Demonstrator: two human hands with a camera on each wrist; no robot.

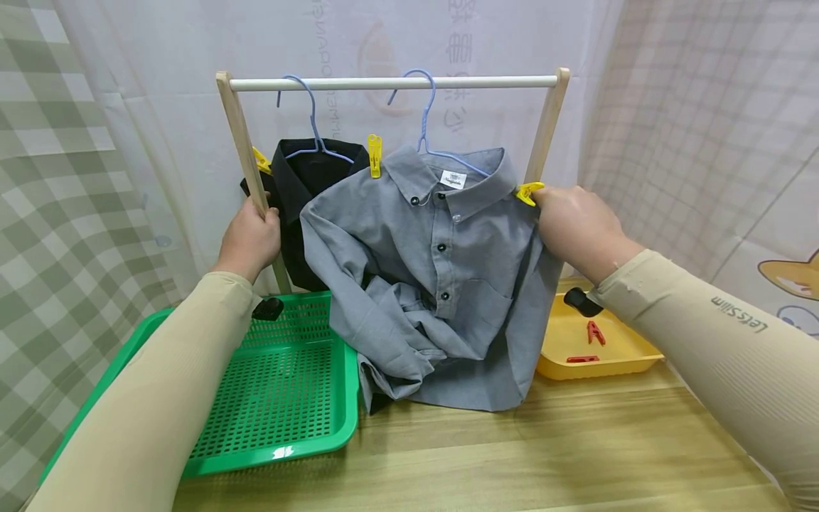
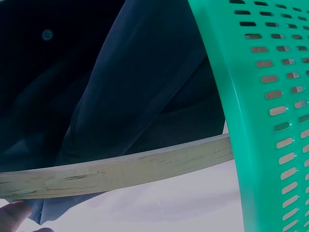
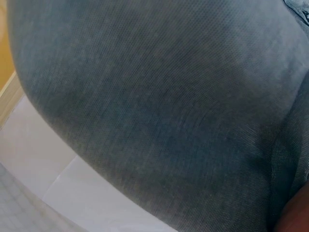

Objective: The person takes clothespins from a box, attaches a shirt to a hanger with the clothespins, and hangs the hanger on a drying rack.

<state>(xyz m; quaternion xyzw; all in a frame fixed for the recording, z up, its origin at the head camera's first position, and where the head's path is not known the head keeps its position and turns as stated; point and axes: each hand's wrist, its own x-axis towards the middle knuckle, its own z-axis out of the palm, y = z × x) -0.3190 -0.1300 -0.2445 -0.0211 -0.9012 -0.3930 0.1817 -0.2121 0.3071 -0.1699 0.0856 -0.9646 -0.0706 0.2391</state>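
Observation:
A gray button-up shirt [image 1: 409, 249] hangs on a blue wire hanger [image 1: 425, 114], with a yellow clothespin [image 1: 375, 156] on its left-side shoulder. At its other shoulder, my right hand [image 1: 579, 220] pinches a second yellow clothespin [image 1: 530, 193]; those fingertips are partly hidden. My left hand [image 1: 249, 238] grips the rack's left wooden post [image 1: 242, 135], which crosses the left wrist view as a pale bar [image 2: 120, 171]. Behind that post is a black shirt [image 1: 297, 206] on another blue hanger [image 1: 313, 121]. Gray cloth [image 3: 154, 106] fills most of the right wrist view.
The hangers hook over a white rail [image 1: 486, 82]. A green perforated basket [image 1: 348, 419] stands at the left on the wooden table [image 1: 512, 462], partly under the gray shirt. A yellow tray [image 1: 598, 370] with red clothespins [image 1: 595, 333] lies at the right.

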